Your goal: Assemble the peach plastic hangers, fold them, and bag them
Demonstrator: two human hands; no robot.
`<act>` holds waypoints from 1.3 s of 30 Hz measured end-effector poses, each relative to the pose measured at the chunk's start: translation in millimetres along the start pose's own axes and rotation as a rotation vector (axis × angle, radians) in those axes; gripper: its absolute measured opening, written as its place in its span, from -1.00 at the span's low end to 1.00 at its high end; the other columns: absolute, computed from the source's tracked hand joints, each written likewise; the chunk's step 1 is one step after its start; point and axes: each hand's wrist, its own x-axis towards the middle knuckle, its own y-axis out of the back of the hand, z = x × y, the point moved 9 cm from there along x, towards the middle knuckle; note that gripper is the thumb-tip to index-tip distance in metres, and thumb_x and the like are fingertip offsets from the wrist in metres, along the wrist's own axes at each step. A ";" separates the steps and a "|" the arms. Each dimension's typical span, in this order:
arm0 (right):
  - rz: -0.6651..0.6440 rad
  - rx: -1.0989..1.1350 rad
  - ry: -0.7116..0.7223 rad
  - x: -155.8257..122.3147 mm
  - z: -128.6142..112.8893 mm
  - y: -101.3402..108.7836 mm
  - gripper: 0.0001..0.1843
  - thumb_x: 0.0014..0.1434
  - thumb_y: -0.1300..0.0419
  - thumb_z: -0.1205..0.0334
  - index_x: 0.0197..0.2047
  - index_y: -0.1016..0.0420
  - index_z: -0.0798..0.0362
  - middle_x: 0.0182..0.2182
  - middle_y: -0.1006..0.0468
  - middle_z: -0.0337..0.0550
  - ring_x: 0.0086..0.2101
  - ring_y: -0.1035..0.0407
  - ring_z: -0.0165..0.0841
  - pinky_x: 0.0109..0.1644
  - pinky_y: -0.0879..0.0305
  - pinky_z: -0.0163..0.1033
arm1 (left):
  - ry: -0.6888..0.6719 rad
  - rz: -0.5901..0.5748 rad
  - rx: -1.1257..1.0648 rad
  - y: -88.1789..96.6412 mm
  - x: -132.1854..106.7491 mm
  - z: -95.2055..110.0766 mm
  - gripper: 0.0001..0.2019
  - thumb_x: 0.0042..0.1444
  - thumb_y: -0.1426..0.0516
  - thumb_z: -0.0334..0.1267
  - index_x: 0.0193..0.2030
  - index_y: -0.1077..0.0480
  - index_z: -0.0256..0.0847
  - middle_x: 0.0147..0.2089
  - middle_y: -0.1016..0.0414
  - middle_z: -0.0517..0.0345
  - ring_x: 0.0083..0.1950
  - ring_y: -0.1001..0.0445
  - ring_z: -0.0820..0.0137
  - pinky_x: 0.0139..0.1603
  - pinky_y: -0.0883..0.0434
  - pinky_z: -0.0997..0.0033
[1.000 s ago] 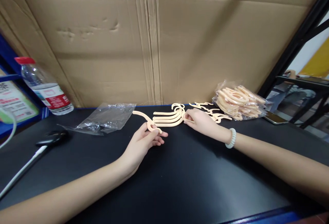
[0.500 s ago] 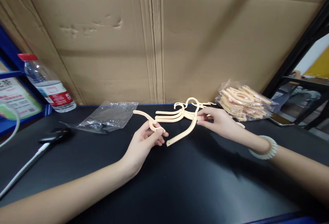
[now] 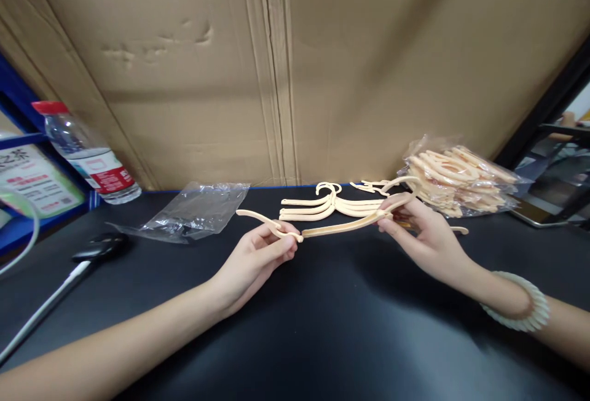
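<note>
Thumb and fingers of my left hand (image 3: 258,263) are closed on a short, curved cream hanger piece (image 3: 255,216), whose free end points up and left. My right hand (image 3: 426,232) pinches a cream hanger part (image 3: 341,227) with a long arm and a curved hook. Its long arm reaches left, and its tip meets or nearly meets the left piece at my left fingertips; I cannot tell if they are joined. Just behind, several cream hangers (image 3: 306,212) lie stacked on the black table, hooks toward the cardboard. My right fingers partly cover other loose cream pieces.
A clear bag of cream hanger parts (image 3: 461,180) stands at the right, near a phone-like slab (image 3: 537,214). On the left are a crumpled clear bag (image 3: 196,207), a red-capped bottle (image 3: 108,174) and a black device (image 3: 99,247) with a white cable. Cardboard (image 3: 193,124) walls off the back.
My right hand has moved right and turned the hanger part, so its arm now lies nearly level with its tip at the left piece. The left piece has tilted slightly flatter.
</note>
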 end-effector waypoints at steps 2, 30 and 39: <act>0.015 0.022 -0.006 -2.5 1.3 -0.3 -0.94 0.27 -0.15 0.26 -0.17 -0.39 0.01 -0.33 -0.49 -0.18 -0.38 -0.44 -0.37 -0.28 -0.40 -0.25 | -0.001 0.010 0.006 1.5 0.7 -0.3 -0.84 0.02 -0.36 -0.25 -0.34 -0.50 -0.24 -0.36 -0.38 0.22 -0.34 -0.30 0.53 -0.25 -0.31 0.55; 0.069 -0.100 0.281 -16.1 -30.3 -0.7 -0.85 0.25 -0.13 0.38 -0.14 -0.44 -0.01 -0.28 -0.59 -0.11 -0.25 -0.51 -0.29 -0.16 -0.47 -0.22 | 0.101 -0.233 -0.080 -11.6 5.1 -7.5 -0.86 0.07 -0.34 -0.29 -0.34 -0.47 -0.25 -0.24 -0.51 0.13 -0.24 -0.44 0.48 -0.11 -0.38 0.51; 0.116 -0.124 0.368 -20.7 -41.4 1.3 -0.80 0.21 -0.13 0.42 -0.14 -0.46 -0.03 -0.30 -0.62 -0.11 -0.26 -0.54 -0.24 -0.14 -0.50 -0.12 | 0.127 -0.146 -0.028 -9.4 4.8 -6.1 -0.83 -0.03 -0.38 -0.32 -0.40 -0.46 -0.26 -0.30 -0.53 0.14 -0.31 -0.50 0.46 -0.14 -0.41 0.44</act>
